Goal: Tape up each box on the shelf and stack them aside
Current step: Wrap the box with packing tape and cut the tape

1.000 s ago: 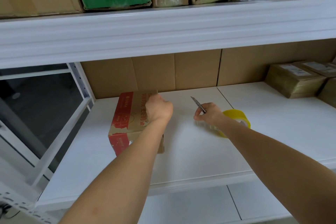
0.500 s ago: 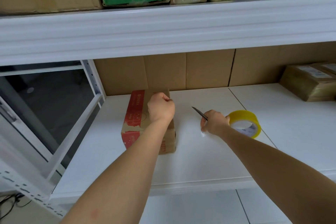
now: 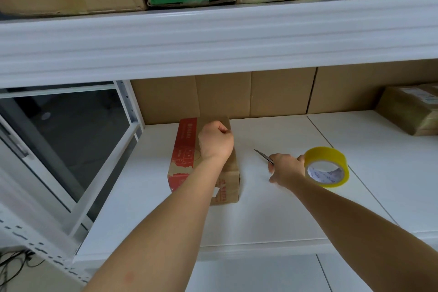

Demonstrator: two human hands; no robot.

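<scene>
Left hand point(image 3: 216, 141) grips the red-and-brown box point(image 3: 184, 149) at frame centre. Right hand point(image 3: 285, 168) clamps a knife point(image 3: 264, 156), touching the yellow tape roll point(image 3: 328, 166).

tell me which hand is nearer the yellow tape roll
Right. The right hand holds a blade and touches the yellow tape roll; the left hand is across the shelf, gripping the red-printed box.

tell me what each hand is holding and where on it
The left hand grips the far top edge of the red-printed cardboard box. The right hand holds a utility knife by its handle, blade pointing away, and touches the yellow tape roll.
</scene>
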